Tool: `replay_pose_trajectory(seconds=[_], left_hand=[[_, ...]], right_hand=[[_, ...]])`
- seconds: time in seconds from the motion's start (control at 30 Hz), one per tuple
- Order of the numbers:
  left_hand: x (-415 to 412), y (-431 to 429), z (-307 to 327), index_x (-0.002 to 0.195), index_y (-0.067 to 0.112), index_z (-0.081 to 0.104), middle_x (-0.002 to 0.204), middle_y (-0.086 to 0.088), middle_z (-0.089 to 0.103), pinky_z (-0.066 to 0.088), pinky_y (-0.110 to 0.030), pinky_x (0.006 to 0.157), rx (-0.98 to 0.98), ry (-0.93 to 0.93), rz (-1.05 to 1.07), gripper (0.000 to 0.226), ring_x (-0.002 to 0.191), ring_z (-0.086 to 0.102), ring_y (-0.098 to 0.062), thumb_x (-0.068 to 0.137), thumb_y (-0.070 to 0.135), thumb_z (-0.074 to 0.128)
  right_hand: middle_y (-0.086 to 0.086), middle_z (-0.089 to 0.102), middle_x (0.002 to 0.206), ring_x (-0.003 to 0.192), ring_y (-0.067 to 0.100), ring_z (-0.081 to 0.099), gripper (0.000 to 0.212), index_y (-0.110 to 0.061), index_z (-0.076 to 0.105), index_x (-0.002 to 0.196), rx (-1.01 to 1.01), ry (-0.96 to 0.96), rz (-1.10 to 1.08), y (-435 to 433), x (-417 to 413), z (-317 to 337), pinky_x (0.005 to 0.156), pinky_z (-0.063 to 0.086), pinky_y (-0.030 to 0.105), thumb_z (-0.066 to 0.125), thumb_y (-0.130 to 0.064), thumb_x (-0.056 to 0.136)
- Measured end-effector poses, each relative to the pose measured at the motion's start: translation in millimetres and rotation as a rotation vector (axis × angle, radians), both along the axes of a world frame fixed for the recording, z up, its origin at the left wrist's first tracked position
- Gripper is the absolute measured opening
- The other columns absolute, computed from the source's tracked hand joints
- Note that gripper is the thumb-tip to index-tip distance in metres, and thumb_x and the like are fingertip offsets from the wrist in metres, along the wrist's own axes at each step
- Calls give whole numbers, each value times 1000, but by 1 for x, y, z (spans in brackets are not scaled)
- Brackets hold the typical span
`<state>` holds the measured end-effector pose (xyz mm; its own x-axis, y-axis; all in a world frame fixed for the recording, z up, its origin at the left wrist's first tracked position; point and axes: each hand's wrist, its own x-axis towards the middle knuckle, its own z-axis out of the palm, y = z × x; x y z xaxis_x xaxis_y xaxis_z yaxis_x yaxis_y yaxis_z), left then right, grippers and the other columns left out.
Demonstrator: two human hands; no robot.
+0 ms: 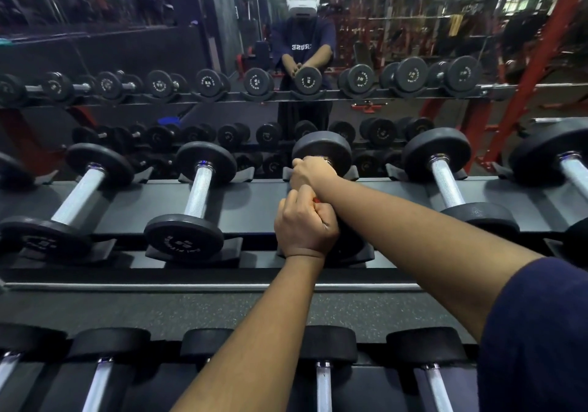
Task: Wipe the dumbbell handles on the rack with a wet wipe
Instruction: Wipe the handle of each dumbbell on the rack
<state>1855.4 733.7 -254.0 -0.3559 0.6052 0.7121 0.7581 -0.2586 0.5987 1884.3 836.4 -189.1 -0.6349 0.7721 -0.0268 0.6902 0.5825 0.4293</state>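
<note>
The middle dumbbell [322, 149] lies on the rack's [254, 201] upper tier, its long axis running straight away from the person. Both fists hide the handle. The right hand [313, 173] curls round it just short of the dumbbell's far head. The left hand [305, 227] grips farther from that head, a red sliver [316, 200] between its fingers. Any wipe is hidden, and a wiping stroke would likely follow that axis.

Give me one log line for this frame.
left hand grips dumbbell handle, near end | right hand grips far end | wipe not visible
</note>
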Motion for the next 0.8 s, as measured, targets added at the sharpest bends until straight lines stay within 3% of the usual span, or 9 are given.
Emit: replay_pose_trajectory(seconds=[0.1, 0.23, 0.4, 0.5, 0.57, 0.67, 0.73, 0.77, 0.8], left_hand=[[1, 1, 1, 63, 9, 45, 59, -8, 46, 14, -24, 53, 3, 11, 7, 20, 56, 31, -19, 69, 23, 32], [1, 0, 1, 63, 9, 46, 59, -8, 47, 18, -26, 54, -4, 2, 3, 21, 56, 33, -19, 69, 23, 31], [2, 0, 1, 62, 10, 44, 58, -7, 47, 17, -25, 53, 4, 8, 3, 18, 54, 33, -20, 69, 23, 33], [2, 1, 0, 62, 10, 43, 58, -8, 46, 19, -26, 53, 7, 5, 6, 17, 52, 39, -25, 69, 22, 33], [2, 1, 0, 62, 12, 40, 57, -7, 45, 18, -25, 53, 20, 8, 7, 14, 52, 37, -24, 69, 21, 33], [2, 0, -1, 63, 14, 40, 58, -6, 44, 13, -24, 52, 31, 16, 5, 12, 53, 33, -20, 70, 21, 33], [3, 0, -1, 65, 9, 47, 59, -7, 46, 16, -24, 53, 16, 24, 8, 20, 54, 35, -21, 70, 22, 33], [3, 1, -1, 66, 8, 49, 59, -7, 46, 18, -24, 53, 11, 28, 9, 22, 54, 35, -21, 70, 23, 33], [3, 1, -2, 66, 8, 49, 59, -7, 47, 18, -24, 53, 9, 32, 9, 23, 54, 36, -22, 70, 23, 33]], right_hand=[[8, 63, 112, 111, 25, 51, 29, -9, 65, 109, 96, 28, 48, -1, 4, -2, 81, 45, 31, 38, -13, 97], [11, 57, 119, 115, 26, 47, 32, -7, 62, 115, -7, 83, -23, -3, 3, 0, 88, 43, 33, 35, -13, 98], [16, 57, 116, 114, 32, 47, 25, -3, 64, 108, 113, 328, -91, -2, 12, 1, 87, 49, 37, 44, -8, 95], [19, 58, 111, 104, 35, 56, 18, 0, 61, 103, 134, 820, -334, -2, 26, -7, 78, 44, 34, 52, -11, 92], [20, 62, 107, 96, 33, 61, 22, 1, 59, 105, 9, 1223, -567, -1, 34, -18, 71, 41, 30, 54, -15, 91], [21, 64, 96, 62, 23, 62, 21, -4, 61, 108, -420, 1903, -801, -3, 40, -28, 58, 48, 27, 57, -15, 90], [18, 60, 75, 33, 15, 55, 52, -23, 37, 136, -799, 2434, -828, -13, 41, -23, 36, 48, 24, 45, 6, 94], [15, 57, 58, 25, 11, 49, 66, -28, 22, 145, -912, 2567, -822, -19, 43, -20, 29, 42, 20, 36, 13, 95], [11, 54, 44, 22, 10, 46, 67, -25, 15, 148, -973, 2608, -786, -27, 42, -13, 26, 39, 19, 29, 15, 96]])
